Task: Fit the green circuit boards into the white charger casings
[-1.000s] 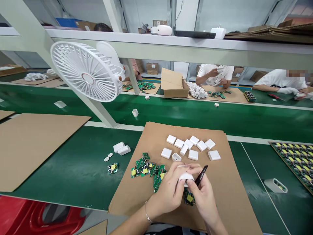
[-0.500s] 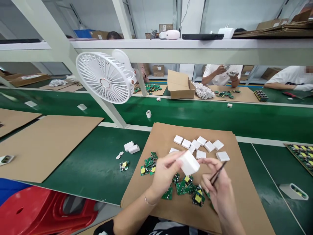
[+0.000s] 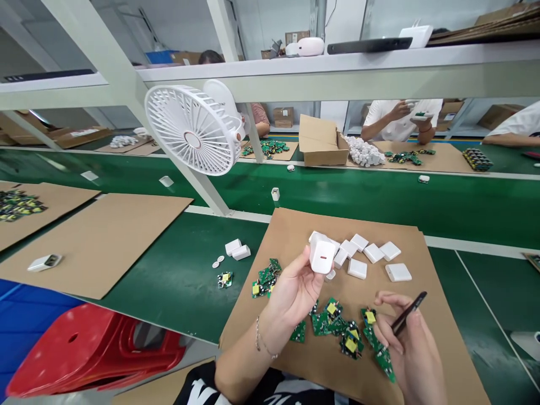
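Raised over the cardboard sheet [image 3: 291, 225], my left hand [image 3: 297, 292] is closed on a white charger housing [image 3: 323, 257]. The housing's end face, with a small reddish slot, points toward me. Black tweezers [image 3: 413, 309] rest in the curled fingers of my right hand [image 3: 411, 346], low at the right; their tips are hidden. Between and below my hands lie green circuit boards [image 3: 333, 323] with yellow parts. More white housings [image 3: 373, 253] lie scattered behind the left hand, and another cluster of boards [image 3: 265, 277] is left of my wrist.
Two white housings [image 3: 237, 249], two small white discs [image 3: 218, 262] and one board [image 3: 225, 279] sit on the green bench at left. A white fan [image 3: 193, 138] hangs from the frame. Beyond the green belt [image 3: 337, 197], people work. A red stool [image 3: 76, 343] stands lower left.
My left hand has turned the housing so its slotted end faces me and moved it slightly up. My right hand, with the tweezers, has drawn away to the right. The camera view has shifted.
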`<act>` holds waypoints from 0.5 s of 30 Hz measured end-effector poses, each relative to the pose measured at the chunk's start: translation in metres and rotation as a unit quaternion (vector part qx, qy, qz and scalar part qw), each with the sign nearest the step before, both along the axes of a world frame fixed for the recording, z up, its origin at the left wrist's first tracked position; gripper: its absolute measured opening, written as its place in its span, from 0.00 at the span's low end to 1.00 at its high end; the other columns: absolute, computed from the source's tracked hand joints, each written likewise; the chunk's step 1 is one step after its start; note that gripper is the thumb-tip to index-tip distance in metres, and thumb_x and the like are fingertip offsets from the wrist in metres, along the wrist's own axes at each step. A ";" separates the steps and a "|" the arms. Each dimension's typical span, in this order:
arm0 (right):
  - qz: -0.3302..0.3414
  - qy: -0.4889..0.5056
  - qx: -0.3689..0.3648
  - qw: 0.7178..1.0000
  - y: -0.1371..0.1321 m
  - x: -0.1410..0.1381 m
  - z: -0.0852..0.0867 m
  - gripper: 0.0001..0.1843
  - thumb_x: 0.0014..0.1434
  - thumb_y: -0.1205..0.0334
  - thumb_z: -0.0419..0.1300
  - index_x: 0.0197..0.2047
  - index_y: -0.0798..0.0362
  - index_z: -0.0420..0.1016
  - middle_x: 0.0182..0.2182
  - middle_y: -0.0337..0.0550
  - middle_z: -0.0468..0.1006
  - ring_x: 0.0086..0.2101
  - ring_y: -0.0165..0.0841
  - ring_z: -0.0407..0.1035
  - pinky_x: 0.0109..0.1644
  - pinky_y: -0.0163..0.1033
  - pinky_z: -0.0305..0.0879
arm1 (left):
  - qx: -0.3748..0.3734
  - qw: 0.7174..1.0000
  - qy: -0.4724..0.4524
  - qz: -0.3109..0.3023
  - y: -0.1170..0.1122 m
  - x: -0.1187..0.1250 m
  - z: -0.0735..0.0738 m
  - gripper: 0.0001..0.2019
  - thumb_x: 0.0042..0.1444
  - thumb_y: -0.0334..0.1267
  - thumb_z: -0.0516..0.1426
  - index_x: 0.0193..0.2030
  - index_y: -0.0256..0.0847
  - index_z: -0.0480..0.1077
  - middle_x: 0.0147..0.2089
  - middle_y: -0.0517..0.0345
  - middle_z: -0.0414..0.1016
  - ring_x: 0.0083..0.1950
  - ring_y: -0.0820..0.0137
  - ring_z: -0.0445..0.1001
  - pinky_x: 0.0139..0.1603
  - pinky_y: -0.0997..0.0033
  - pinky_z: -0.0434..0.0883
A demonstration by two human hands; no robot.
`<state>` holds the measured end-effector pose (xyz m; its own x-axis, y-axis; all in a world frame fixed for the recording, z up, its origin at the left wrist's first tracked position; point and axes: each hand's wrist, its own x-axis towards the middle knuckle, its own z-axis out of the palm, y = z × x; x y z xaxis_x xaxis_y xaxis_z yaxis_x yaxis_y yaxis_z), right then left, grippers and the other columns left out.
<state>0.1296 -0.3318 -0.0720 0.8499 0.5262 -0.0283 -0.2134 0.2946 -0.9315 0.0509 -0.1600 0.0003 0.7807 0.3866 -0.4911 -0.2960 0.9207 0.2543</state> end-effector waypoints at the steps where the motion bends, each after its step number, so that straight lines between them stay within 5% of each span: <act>1: -0.002 0.008 -0.006 1.000 -0.002 0.002 -0.003 0.16 0.64 0.47 0.55 0.41 0.51 0.75 0.39 0.44 0.73 0.16 0.16 0.51 0.20 0.30 0.56 | -0.009 1.000 0.002 -0.001 0.001 0.001 0.000 0.14 0.69 0.33 0.47 0.50 0.27 0.70 0.33 0.50 0.78 0.28 0.73 0.79 0.21 0.86 0.74; 11: -0.028 0.000 -0.079 0.996 -0.009 0.020 -0.021 0.16 0.59 0.46 0.60 0.38 0.51 0.71 0.36 0.42 0.73 0.16 0.19 0.52 0.19 0.32 0.57 | 0.023 0.999 -0.020 -0.042 0.003 0.003 -0.011 0.13 0.66 0.36 0.52 0.40 0.29 0.75 0.33 0.50 0.78 0.32 0.76 0.79 0.27 0.88 0.75; 13: -0.026 -0.086 -0.194 0.977 -0.015 0.027 -0.030 0.18 0.60 0.44 0.57 0.40 0.51 0.71 0.33 0.43 0.75 0.19 0.25 0.61 0.23 0.33 0.62 | 0.133 0.990 -0.020 -0.030 0.009 0.008 -0.021 0.11 0.63 0.37 0.56 0.41 0.31 0.76 0.35 0.51 0.79 0.33 0.75 0.79 0.29 0.85 0.75; 15: -0.038 -0.201 -0.360 0.910 -0.027 0.040 -0.047 0.18 0.60 0.45 0.53 0.39 0.51 0.72 0.30 0.45 0.76 0.26 0.35 0.70 0.26 0.36 0.65 | 0.343 0.939 0.003 -0.019 0.026 0.024 -0.035 0.12 0.60 0.40 0.58 0.45 0.33 0.76 0.40 0.51 0.79 0.36 0.71 0.78 0.33 0.79 0.77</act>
